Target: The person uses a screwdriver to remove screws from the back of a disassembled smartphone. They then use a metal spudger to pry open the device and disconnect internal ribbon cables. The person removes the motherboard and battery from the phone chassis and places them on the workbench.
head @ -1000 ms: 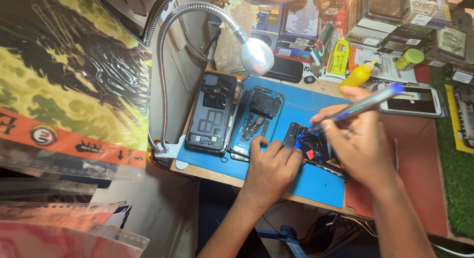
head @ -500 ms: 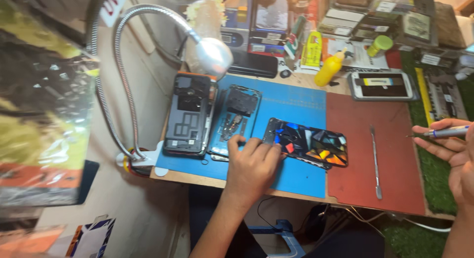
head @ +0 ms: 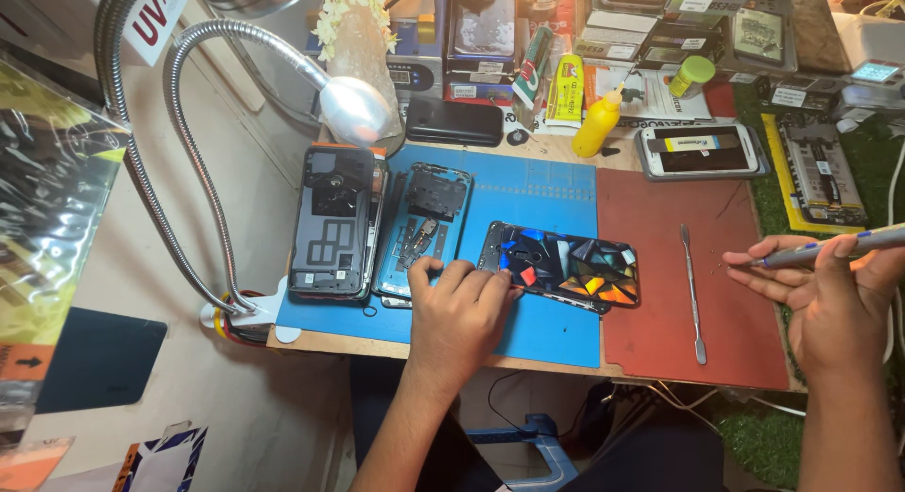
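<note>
The left hand (head: 459,308) lies flat on the blue mat (head: 547,195), fingers pressed on the near end of a phone with a multicoloured back (head: 566,266), lying mid-bench. The right hand (head: 825,294) hovers over the red mat (head: 650,228), pinching a slim screwdriver (head: 830,250). A metal spudger (head: 692,289) lies between them.
</note>
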